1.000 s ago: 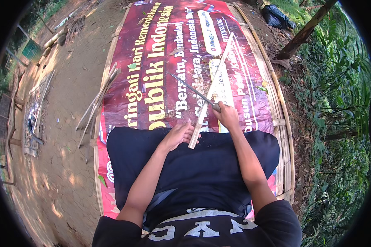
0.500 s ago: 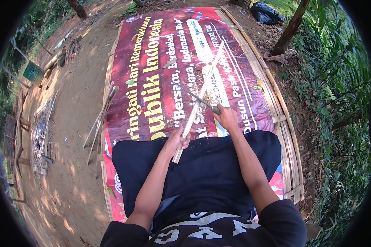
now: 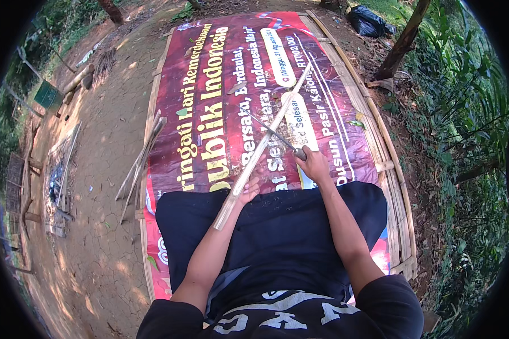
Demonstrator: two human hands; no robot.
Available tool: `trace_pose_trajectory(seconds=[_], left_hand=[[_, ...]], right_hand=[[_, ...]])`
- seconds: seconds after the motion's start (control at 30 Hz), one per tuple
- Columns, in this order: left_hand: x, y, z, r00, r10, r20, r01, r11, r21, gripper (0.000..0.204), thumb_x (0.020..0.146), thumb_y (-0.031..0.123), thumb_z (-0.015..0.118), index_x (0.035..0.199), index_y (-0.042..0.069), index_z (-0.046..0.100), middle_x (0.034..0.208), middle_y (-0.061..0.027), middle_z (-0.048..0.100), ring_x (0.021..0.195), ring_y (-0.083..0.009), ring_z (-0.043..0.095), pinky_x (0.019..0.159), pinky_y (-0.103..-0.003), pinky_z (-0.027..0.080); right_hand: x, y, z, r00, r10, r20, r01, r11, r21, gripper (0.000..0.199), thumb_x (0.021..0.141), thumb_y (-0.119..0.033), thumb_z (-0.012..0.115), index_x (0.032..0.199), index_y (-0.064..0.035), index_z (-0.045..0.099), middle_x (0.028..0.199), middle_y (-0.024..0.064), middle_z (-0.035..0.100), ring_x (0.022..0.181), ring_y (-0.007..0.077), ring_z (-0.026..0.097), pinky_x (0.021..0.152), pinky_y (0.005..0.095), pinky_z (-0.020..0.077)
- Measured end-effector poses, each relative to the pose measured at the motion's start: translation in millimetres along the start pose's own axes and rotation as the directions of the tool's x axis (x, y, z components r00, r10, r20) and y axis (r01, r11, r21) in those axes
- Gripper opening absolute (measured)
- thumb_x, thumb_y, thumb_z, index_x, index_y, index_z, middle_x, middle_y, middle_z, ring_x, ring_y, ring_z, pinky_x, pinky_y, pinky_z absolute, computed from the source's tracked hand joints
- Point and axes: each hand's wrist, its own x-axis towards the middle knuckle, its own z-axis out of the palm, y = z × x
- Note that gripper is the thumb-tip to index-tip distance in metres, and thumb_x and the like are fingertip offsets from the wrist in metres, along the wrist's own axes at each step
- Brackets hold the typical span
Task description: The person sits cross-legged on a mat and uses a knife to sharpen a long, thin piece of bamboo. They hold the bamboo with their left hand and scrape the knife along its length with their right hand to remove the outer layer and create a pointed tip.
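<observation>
From my remote post I saw a dark-clad lap [image 3: 305,226] nearest, and over it the near end of the pale strip [image 3: 259,153], which crossed the left hand [image 3: 250,190], probably for support from below, though I couldn't tell whether those fingers were closed on it. The right hand [image 3: 314,166] was wrapped round the handle of a knife [image 3: 291,147], its thin blade crossing the strip at a slant, presumably to set the edge against it. Beyond, the strip's far end reached over a red banner [image 3: 356,152], apparently spread as a cover on the bamboo platform [image 3: 388,141], with a black bag [image 3: 369,21] farther off.
</observation>
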Motion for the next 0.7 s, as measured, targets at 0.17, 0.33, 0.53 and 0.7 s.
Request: trace_pose_trajectory(seconds=[0.17,0.33,0.53,0.7], left_hand=[[20,-13,31,0.942,0.205,-0.264,-0.099,0.925,0.366,0.052,0.105,0.016,0.046,0.151,-0.002,0.032,0.142,-0.0181,0.050,0.103,-0.0222,0.066,0.081,-0.027,0.060],[17,-1,28,0.897,0.261,-0.356,-0.208,0.961,0.182,0.044,0.106,0.022,0.045,0.142,-0.004,0.043,0.143,-0.0271,0.048,0.117,-0.0282,0.063,0.096,-0.036,0.058],[17,9,4,0.871,0.111,-0.478,-0.011,0.978,0.206,0.041,0.108,0.033,0.038,0.127,-0.001,0.049,0.085,-0.0100,0.061,0.052,-0.0110,0.056,0.042,-0.023,0.049],[18,8,18,0.928,-0.006,-0.373,0.080,0.980,0.184,0.038,0.106,0.026,0.035,0.134,0.003,0.047,0.064,-0.0017,0.048,0.042,-0.0093,0.044,0.034,-0.023,0.038]], right_hand=[[1,4,1,1.000,0.010,-0.020,-0.010,1.000,0.001,0.037,0.085,-0.037,0.071,0.086,-0.0021,0.059,0.071,0.0241,0.064,0.073,0.0454,0.065,0.065,0.0521,0.0506],[2,-1,2,1.000,0.005,0.008,-0.005,1.000,0.002,0.035,0.085,-0.036,0.071,0.086,-0.0027,0.060,0.071,0.0238,0.064,0.071,0.0447,0.065,0.063,0.0513,0.0505],[3,2,5,0.996,-0.080,0.038,0.081,0.996,-0.035,0.033,0.083,-0.035,0.071,0.086,-0.0042,0.061,0.071,0.0216,0.065,0.070,0.0434,0.065,0.062,0.0514,0.0505],[0,-9,-4,0.995,-0.093,0.047,0.096,0.994,-0.047,0.029,0.083,-0.032,0.072,0.086,-0.0058,0.060,0.070,0.0196,0.066,0.069,0.0416,0.066,0.061,0.0510,0.0505]])
